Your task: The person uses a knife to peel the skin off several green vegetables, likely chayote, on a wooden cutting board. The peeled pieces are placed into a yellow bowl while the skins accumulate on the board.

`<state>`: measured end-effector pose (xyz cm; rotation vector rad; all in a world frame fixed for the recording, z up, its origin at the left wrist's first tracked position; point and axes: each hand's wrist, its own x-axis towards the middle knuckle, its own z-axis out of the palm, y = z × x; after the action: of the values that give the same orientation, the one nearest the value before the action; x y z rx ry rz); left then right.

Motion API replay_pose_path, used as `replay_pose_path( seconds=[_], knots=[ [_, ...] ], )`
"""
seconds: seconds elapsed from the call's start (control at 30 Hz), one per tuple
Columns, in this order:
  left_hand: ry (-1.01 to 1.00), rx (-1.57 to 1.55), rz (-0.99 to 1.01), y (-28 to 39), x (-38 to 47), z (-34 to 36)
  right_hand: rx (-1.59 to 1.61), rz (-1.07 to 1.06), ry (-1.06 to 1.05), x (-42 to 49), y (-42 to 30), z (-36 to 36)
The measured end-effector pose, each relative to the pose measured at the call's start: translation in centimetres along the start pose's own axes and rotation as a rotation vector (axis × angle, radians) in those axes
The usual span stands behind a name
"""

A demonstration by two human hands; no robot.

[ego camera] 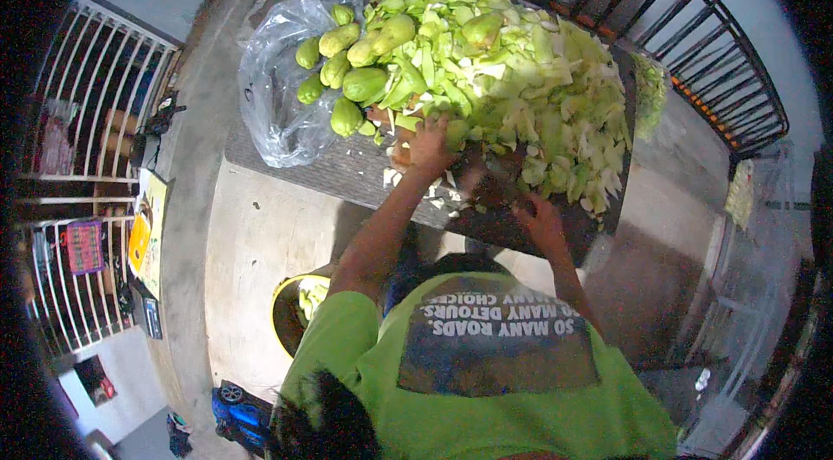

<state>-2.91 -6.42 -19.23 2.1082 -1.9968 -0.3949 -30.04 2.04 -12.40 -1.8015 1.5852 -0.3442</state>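
My left hand (pixel 431 142) is over a wooden cutting board (pixel 398 157), its fingers curled against a green chayote piece (pixel 457 132). Lower and to the right, in shadow, is my right hand (pixel 539 218) with bent fingers. A brownish blur (pixel 491 181) lies between the hands; I cannot tell if it is a blade held in the right one. Beyond them rises a large heap of sliced chayote (pixel 520 76). Whole chayotes (pixel 364 84) sit at its left, several of them on a clear plastic bag (pixel 280 128). Pale scraps (pixel 446 196) are scattered near the board.
The dark woven mat or tabletop (pixel 293 167) under the heap ends close to my body. A yellow-rimmed bucket (pixel 281 310) holding pale pieces stands on the floor at lower left. A blue toy car (pixel 242 414) lies near it. A black metal railing (pixel 703 50) borders the far right.
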Motion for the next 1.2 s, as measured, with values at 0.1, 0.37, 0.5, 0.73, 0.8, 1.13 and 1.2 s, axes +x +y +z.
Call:
replay_pose_path(
  seconds=[0.1, 0.37, 0.5, 0.73, 0.8, 1.13, 1.2],
  knots=[
    [-0.082, -0.193, -0.106, -1.5, 0.5, 0.1, 0.085, -0.017, -0.179, 0.0, 2.3, -0.2],
    [0.397, -0.437, -0.33, -7.5, -7.6, -2.2, -0.178, -0.59, 0.004, 8.1, 0.6, 4.8],
    [0.342, -0.299, -0.421, -8.5, -9.3, -1.4, -0.06, -0.869, 0.403, 11.9, -1.9, 9.1],
    [0.252, -0.389, -0.427, -10.7, -8.7, 0.9, -0.494, -0.402, 0.135, 18.4, 1.6, 4.5],
    [0.264, -0.355, -0.388, -11.4, -8.8, 1.1, -0.539, -0.439, 0.23, 19.9, 2.7, 2.4],
    [0.308, -0.196, -0.42, -12.8, -9.2, 2.8, -0.4, -0.267, 0.111, 23.1, 4.3, -2.6],
    [0.314, -0.198, -0.401, -13.2, -9.2, 2.9, -0.36, -0.32, 0.143, 23.3, 4.6, -3.4]
  ],
)
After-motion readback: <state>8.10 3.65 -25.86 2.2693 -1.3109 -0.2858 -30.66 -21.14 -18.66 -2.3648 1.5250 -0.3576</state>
